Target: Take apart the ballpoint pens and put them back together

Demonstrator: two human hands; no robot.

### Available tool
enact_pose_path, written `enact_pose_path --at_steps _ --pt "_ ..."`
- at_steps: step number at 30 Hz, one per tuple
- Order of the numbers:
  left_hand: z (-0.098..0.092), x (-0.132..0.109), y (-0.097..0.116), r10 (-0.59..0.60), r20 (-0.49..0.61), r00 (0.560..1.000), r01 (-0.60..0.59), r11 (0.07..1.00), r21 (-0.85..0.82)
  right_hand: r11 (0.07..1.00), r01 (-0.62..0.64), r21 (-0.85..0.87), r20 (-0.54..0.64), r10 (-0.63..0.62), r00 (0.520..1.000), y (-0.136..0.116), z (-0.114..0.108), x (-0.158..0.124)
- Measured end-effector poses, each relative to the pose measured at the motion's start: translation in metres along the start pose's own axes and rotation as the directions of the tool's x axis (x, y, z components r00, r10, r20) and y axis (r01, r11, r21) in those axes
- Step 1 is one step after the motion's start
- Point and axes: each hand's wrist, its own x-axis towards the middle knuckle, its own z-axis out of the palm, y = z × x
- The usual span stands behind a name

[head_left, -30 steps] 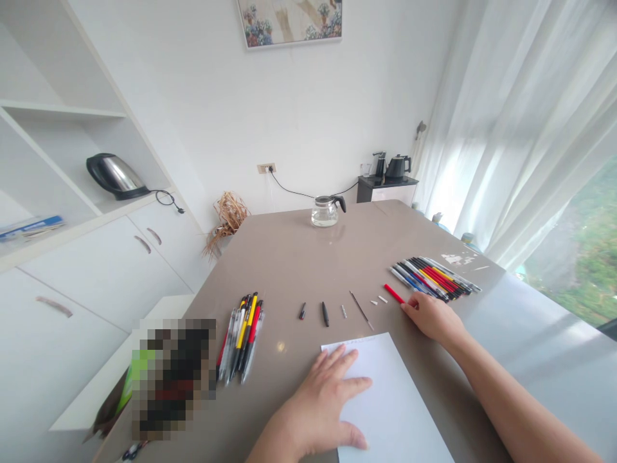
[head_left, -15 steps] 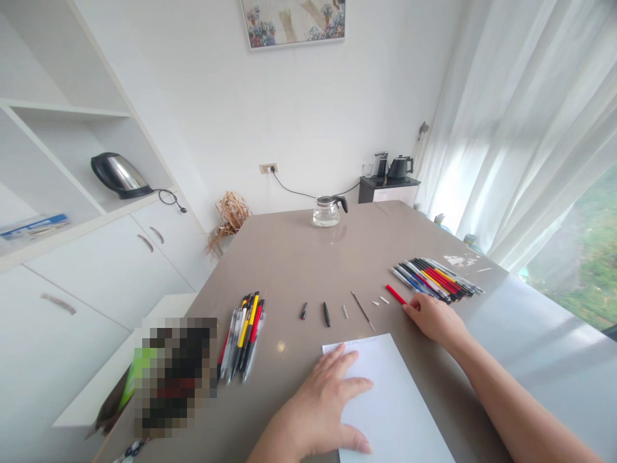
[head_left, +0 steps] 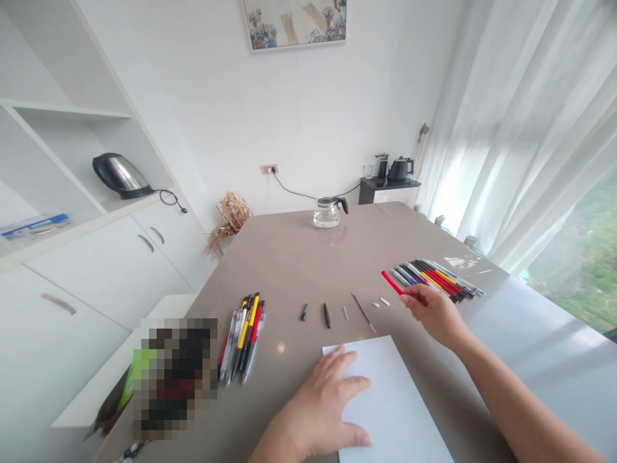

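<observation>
Right forearm slanting in from the near right, wrist low, and the right hand (head_left: 430, 312) has a slim red pen-like stick (head_left: 391, 281) pinched at its near end, thumb and fingers closed tight on it, its free end pointing toward the far left! Whether the stick clears the brown bench (head_left: 284, 257) or brushes it, I can't tell. Over on the other side, the left hand (head_left: 321, 405) lies palm down, fingers fanned wide, thumb well out, across the left side of a white paper sheet (head_left: 390, 392) whose near end runs out of view. Just beyond the red stick, toward the bench's right edge, sits a slanting row of black, red, yellow, blue and clear pens (head_left: 436, 281), so it's close quarters there. Leftward there's more room: a broad stretch of brown top runs past a black tapered pen piece (head_left: 326, 316), a thin dark refill (head_left: 363, 312) and two small white pieces (head_left: 384, 301), right up to the clear glass pot (head_left: 327, 215) by the far edge. A mixed pen bundle (head_left: 243, 337) lies toward the left edge. And the lettering? A faint line of writing along the sheet's far edge, too small to read; no brand legible on any pen.
</observation>
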Motion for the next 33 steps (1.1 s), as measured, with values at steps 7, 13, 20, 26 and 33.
enact_pose_path --at_steps 7,13,20,26,33 --pt "0.002 0.001 -0.001 0.020 -0.023 1.000 -0.020 1.000 0.019 0.923 0.294 0.249 0.009 -0.306 0.952 -0.039 -0.004 -0.027" --pt "0.002 0.002 0.004 0.041 -0.153 0.987 -0.034 0.998 0.043 0.853 0.489 0.183 0.079 -0.509 0.857 -0.061 -0.005 -0.041" --pt "-0.005 0.006 0.012 0.086 -0.560 0.824 -0.178 0.978 -0.112 0.788 0.550 0.277 0.284 -0.613 0.737 -0.072 0.011 -0.053" --pt "-0.005 0.007 0.012 0.049 -0.668 0.743 -0.235 0.953 -0.191 0.793 0.533 0.295 0.367 -0.609 0.703 -0.081 0.027 -0.065" --pt "-0.001 0.006 0.011 -0.169 -0.612 0.773 -0.074 0.933 -0.352 0.996 0.092 -0.021 -0.046 -0.093 0.995 -0.035 0.021 -0.024"
